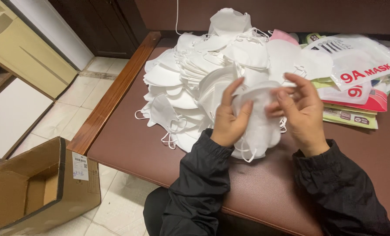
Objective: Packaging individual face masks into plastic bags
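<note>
Both hands grip one white face mask (pixel 258 114) over a brown padded bench (pixel 138 148).

Left hand (pixel 230 120) and right hand (pixel 300 114) pinch its soft folded fabric. Mask heap (pixel 195 74) at twelve o'clock; glossy mask packets (pixel 361 70) at two; open cardboard box (pixel 33 188) at eight, its contents unseen.

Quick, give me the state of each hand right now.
Left hand: closed on the white face mask, fingers curled around its left edge.
Right hand: gripping the same mask, fingertips pinching its upper right edge.
</note>
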